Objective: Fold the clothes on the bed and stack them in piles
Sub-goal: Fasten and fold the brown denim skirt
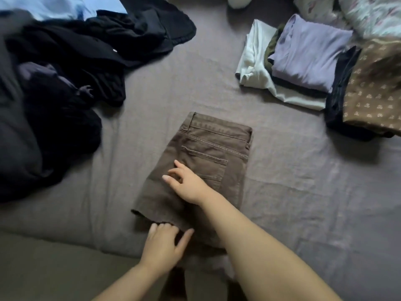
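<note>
Brown shorts [201,170] lie mid-bed, folded in half. My left hand [161,246] pinches the near hem; right hand [186,184] rests loose-fingered, apparently touching the cloth. Risk: a one-sided lift lets the halves slip askew.

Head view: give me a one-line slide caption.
Both hands, left and right, work on folded brown trousers on the bed, folded piles beyond.

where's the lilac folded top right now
In the head view it lies upper right on the bed, the lilac top crowning a folded pile over a pale garment, left of the brown patterned stack.
</note>
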`<state>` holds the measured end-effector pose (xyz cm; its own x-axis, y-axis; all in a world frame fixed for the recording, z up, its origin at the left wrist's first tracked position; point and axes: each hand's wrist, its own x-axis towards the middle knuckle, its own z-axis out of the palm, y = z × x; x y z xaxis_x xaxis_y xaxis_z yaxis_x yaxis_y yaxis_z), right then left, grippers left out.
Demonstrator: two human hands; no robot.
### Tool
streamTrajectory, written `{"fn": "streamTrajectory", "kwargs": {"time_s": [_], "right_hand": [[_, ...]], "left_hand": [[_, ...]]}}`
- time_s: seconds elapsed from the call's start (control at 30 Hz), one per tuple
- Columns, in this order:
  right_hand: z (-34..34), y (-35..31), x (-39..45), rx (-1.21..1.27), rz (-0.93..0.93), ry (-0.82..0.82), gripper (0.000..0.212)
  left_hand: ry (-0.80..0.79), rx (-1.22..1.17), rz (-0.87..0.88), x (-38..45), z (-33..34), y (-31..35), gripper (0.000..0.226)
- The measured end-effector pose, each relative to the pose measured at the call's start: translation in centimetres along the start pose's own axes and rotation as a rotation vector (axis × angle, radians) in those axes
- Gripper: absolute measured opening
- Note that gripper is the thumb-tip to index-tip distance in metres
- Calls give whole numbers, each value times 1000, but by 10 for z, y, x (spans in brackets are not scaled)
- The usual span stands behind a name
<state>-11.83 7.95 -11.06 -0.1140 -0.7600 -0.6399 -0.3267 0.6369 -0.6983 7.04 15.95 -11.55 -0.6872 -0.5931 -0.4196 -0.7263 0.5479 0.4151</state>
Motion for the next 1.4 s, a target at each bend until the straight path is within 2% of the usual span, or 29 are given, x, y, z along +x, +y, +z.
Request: {"fn": "streamTrajectory", "kwargs": {"time_s": [0.03, 0.1, 0.13, 0.17, 0.23, 0.3, 0.37, 0.43, 0.5, 0.53, 0.57, 0.63, 0.7, 0.77, 0.8, 0.87, 0.93, 0.97, 1.03, 1.07, 1.1, 1.2, 1.27, 1.33, 1.4], "right_hand": [[-4, 2, -9, -94, -80, 138, 46], [-10, 8, -31, -394, -263, 515, 47], [-14, 19, -42, -528, -299, 638, 50], [-16, 34, -49, -636, -285, 659, 55], [-21, 73, -60, -824, -183, 529, 66], [-32, 105, -67, -959, -108, 405, 76], [-44, 117, -69, -968, -61, 322, 84], [-47, 114, -70, -907, -64, 324, 87], [-40, 110, -78, -785, -46, 418, 88], [-37, 108, -85, -671, 8, 488, 89], [-35, 107, -91, -513, 109, 573, 92], [-33, 101, -104, -45, 327, 689, 98], [-37, 91, -107, 461, 435, 684, 82], [-46, 87, -98, 718, 495, 646, 66], [-52, 87, -90, 778, 515, 646, 69], [-63, 83, -73, 835, 541, 628, 83], [-71, 81, -64, 800, 534, 572, 95], [-75, 78, -64, 786, 513, 546, 90], [-87, 75, -71, 787, 448, 553, 53], [-94, 77, -76, 794, 435, 574, 43], [-102, 81, -83, 804, 421, 605, 42], [-128, 97, -108, 811, 404, 702, 59], [-143, 103, -124, 780, 420, 704, 62], [-157, 104, -140, 781, 420, 672, 61], [-170, 105, -157, 793, 393, 658, 70]], "left_hand": [[192, -15, 33, 28, -21, -14, 53], [338, 54, -12, 47, -53, -26, 39], [364, 28, -14, 44, -60, -23, 32], [415, 49, 28, 40, -58, -19, 26], [411, 26, 89, 50, -62, -21, 22], [220, 103, 145, 65, -61, -27, 51], [-25, 218, 173, 73, -48, -33, 68], [-112, 170, 123, 80, -45, -34, 67], [18, 28, 9, 85, -47, -29, 59], [56, -69, -100, 88, -51, -24, 63], [50, -193, -223, 94, -55, -19, 73], [46, -349, -379, 112, -69, -13, 89], [11, -407, -401, 140, -80, -10, 97], [-70, -628, -441, 169, -94, -6, 105], [-98, -806, -482, 182, -100, -2, 103], [-190, -1058, -524, 201, -109, 5, 78], [-236, -1023, -536, 212, -110, 10, 63], [-243, -974, -549, 213, -110, 11, 64], [-253, -923, -560, 208, -112, 14, 60], [-264, -935, -554, 204, -112, 16, 54], [-279, -962, -538, 198, -113, 18, 45], [-317, -1082, -490, 182, -114, 35, 34], [-374, -1181, -506, 178, -110, 53, 30], [-414, -1188, -510, 176, -110, 74, 26], [-403, -1135, -475, 178, -111, 96, 31]]}}
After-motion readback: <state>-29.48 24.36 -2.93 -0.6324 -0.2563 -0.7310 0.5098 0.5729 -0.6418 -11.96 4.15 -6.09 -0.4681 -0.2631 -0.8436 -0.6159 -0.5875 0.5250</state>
